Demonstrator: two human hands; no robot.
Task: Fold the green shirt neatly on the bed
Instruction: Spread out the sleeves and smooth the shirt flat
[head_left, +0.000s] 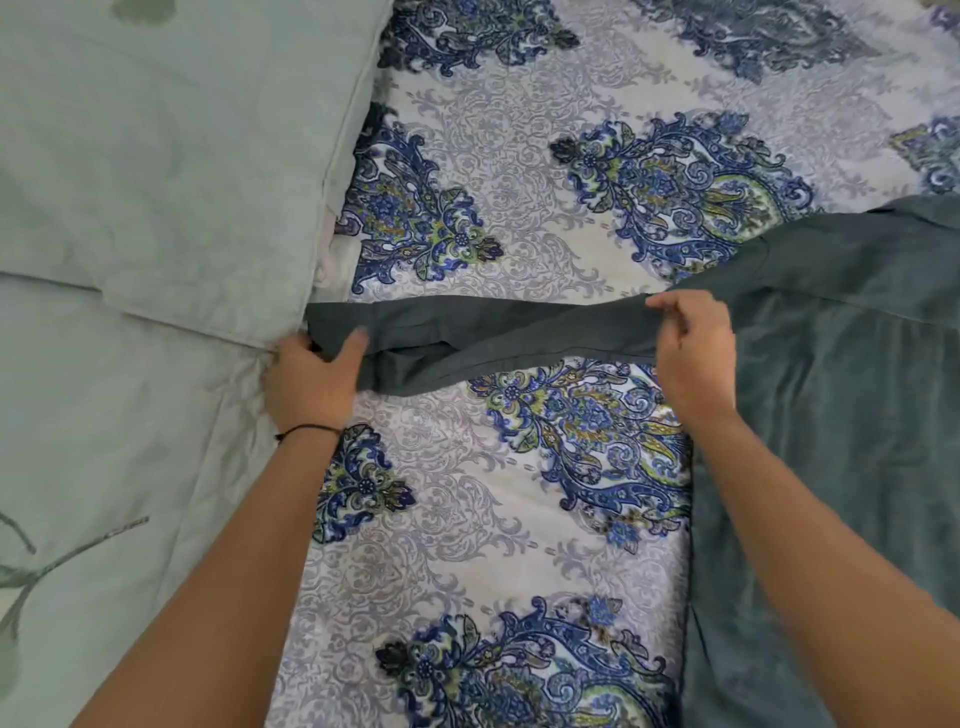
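Shirt (841, 395): I've its sleeve (467, 332) stretched between hands, left (311, 384) gripping cuff, right (693, 353) pinching shoulder. Next: fold sleeve across body.

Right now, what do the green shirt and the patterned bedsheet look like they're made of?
Green shirt: looks like a soft woven fabric, maybe cotton or a blend; matte, faintly mottled, draping limply between the left hand and right hand. Bedsheet: thin printed fabric, likely cotton or polyester; smooth and flat, slight sheen.
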